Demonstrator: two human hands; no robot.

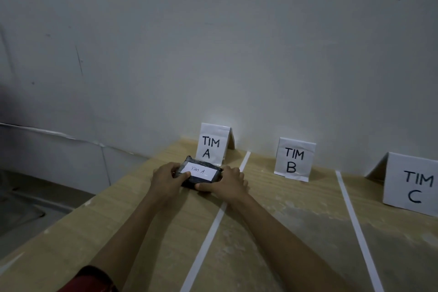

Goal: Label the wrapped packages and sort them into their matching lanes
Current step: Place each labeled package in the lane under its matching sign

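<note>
A small package wrapped in black plastic (194,181) lies on the wooden table in the leftmost lane, just in front of the folded paper sign "TIM A" (212,143). A white label (200,170) reading "TIM A" is stuck on its top. My left hand (167,179) grips the package's left end, with the thumb on the label's edge. My right hand (228,182) grips its right end and near side. Signs "TIM B" (294,160) and "TIM C" (413,184) stand at the heads of the other two lanes.
Two white tape strips (213,227) (355,227) split the table (284,232) into lanes running toward a pale wall (237,54). The table's left edge drops off to a dark floor area (35,208). A red sleeve (94,280) shows at the bottom.
</note>
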